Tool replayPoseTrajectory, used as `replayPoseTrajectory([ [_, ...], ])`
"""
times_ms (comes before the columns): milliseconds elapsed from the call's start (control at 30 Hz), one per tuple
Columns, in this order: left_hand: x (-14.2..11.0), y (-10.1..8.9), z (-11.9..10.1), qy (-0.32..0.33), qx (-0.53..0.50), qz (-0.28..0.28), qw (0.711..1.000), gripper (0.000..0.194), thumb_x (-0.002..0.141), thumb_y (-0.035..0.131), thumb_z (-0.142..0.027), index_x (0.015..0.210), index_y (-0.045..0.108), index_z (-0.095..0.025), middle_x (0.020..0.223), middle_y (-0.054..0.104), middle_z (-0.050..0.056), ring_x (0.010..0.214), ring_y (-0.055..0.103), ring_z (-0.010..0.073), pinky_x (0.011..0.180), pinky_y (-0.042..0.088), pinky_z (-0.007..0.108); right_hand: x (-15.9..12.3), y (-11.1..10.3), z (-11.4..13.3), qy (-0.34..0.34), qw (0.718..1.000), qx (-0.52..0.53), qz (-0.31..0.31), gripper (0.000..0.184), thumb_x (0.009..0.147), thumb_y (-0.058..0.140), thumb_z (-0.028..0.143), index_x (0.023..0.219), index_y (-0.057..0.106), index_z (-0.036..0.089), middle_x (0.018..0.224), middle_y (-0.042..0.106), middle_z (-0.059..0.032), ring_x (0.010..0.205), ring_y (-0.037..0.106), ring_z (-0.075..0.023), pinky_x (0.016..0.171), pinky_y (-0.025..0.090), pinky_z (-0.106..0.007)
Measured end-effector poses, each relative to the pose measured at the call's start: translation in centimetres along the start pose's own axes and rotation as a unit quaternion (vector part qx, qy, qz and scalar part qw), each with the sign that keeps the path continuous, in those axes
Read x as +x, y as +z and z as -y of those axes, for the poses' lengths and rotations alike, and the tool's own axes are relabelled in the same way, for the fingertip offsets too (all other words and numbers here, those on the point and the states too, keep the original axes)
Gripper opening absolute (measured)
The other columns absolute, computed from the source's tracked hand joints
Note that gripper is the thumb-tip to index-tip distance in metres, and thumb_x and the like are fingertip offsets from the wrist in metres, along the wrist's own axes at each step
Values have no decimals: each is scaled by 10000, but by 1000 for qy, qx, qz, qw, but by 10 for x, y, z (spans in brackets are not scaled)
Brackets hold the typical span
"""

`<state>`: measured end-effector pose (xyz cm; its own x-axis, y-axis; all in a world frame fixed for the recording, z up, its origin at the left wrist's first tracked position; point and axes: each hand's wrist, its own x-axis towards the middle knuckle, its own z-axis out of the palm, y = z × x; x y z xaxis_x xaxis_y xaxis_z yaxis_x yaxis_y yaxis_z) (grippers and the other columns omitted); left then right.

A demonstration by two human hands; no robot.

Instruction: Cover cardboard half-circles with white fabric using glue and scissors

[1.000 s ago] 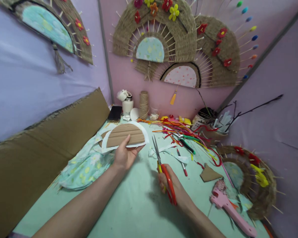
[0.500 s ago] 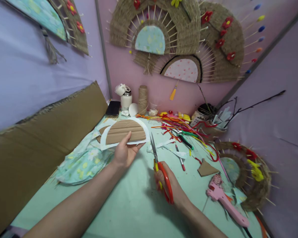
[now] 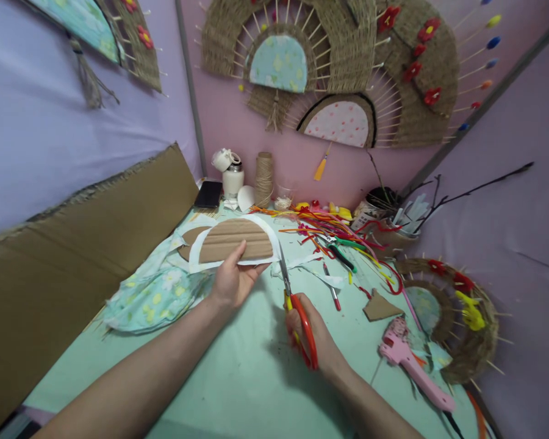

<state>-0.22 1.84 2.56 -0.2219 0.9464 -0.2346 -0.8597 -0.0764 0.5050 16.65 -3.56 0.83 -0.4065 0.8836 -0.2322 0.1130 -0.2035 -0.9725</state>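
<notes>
My left hand [image 3: 231, 281] is closed on a half-round piece of brown cardboard with a white border [image 3: 234, 241], thumb on top, holding it flat above the green table [image 3: 238, 372]. My right hand [image 3: 313, 334] grips red-handled scissors [image 3: 296, 311]. Their blades point away from me, and the tips reach the white border at the piece's right end.
Floral fabric [image 3: 153, 292] lies left of my hand, beside a long cardboard sheet [image 3: 73, 244]. Pipe cleaners [image 3: 333, 235], pliers [image 3: 341, 253], a cardboard scrap [image 3: 379, 306], a pink glue gun [image 3: 412, 363] and a woven fan [image 3: 457, 317] lie right. A twine spool [image 3: 264, 178] and flask [image 3: 232, 177] stand at the back.
The scissors have moved forward and left until their blades meet the white border. My left hand keeps holding the cardboard piece. The camera has tilted down a little.
</notes>
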Motion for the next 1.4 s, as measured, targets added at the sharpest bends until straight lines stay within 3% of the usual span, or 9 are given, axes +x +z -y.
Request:
replayPoseTrajectory([
  [1233, -1, 0, 0, -11, 2, 4, 1000, 359, 844, 574, -168, 1202, 564, -192, 998, 712, 65, 967, 666, 218, 934, 513, 458, 3, 1, -1, 39, 999, -15, -32, 534, 727, 500, 750, 781, 368, 235, 568, 392, 100, 380, 377, -59, 349, 321, -197],
  [1400, -2, 1, 0, -6, -1, 4, 1000, 393, 839, 582, -166, 1228, 551, -205, 1055, 701, 60, 988, 660, 212, 945, 503, 467, 3, 1, -2, 42, 998, -15, -38, 520, 730, 508, 731, 758, 357, 235, 546, 400, 104, 365, 383, -57, 333, 313, -187],
])
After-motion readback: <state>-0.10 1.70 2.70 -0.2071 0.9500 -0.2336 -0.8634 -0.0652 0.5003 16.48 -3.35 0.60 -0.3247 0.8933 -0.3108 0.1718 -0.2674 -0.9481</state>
